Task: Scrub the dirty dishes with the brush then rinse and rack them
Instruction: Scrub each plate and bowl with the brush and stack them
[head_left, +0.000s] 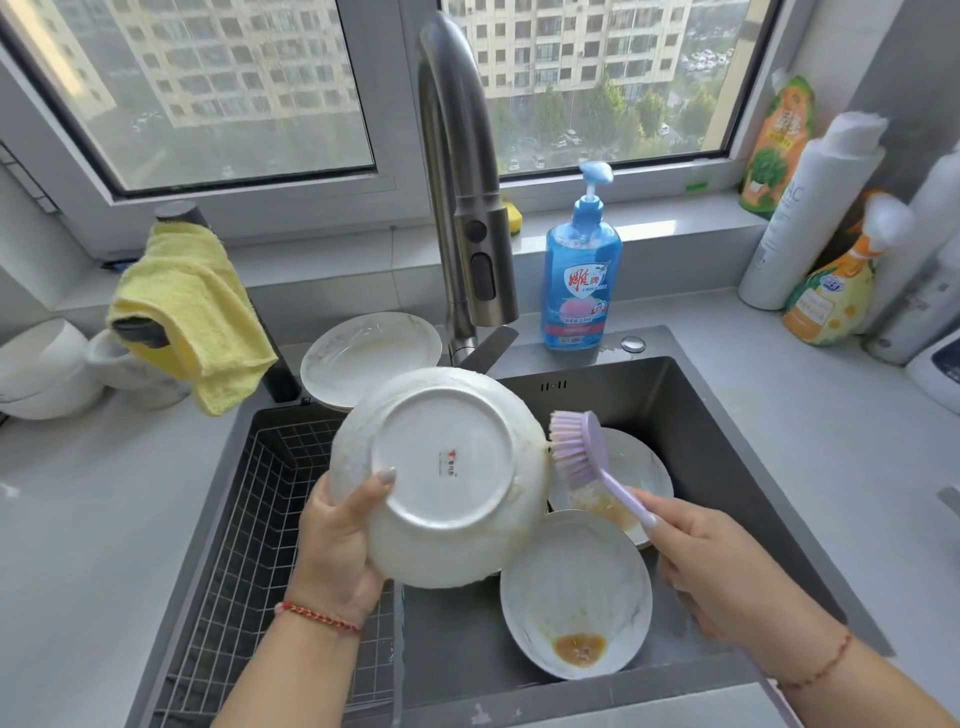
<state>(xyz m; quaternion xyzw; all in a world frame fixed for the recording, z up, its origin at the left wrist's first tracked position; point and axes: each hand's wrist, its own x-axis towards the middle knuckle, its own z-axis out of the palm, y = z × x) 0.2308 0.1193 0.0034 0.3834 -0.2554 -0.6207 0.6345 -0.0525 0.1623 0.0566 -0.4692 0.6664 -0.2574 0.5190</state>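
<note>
A: Nearest, what did the hands have?

B: The left hand (337, 540) gripped a plate (439, 475) by its lower left edge, thumb curled over the underside, which faced the person. The right hand (727, 577) was curled round the handle of the brush (582, 457), whose bristles touched the plate's right rim, where a brownish smear showed.

A: So which step was it?

B: Scrubbing, I'd judge, on the back and rim of that plate. No water ran from the tap (467, 208), so rinsing hadn't begun.

A: What lay below the hands?

B: The sink (701, 415). Just under the right hand sat a dirty plate (576, 592) with brown residue, and beyond it, under the brush, another soiled one (623, 467). Left of the left hand was the rack (260, 519), a wire basket holding nothing I could see.

A: And farther off?

B: Beyond the held plate, a smeared plate (369, 358) stood on the counter (78, 519) at the sink's back edge. A yellow cloth (192, 312) hung beyond the left hand; the soap bottle (582, 280) stood beyond the right.

A: The next move?

B: Probably working the bristles round the rim, then a rinse under the tap, and setting the plate in the rack on the left. Wet and soapy, it would need a firm grip.
</note>
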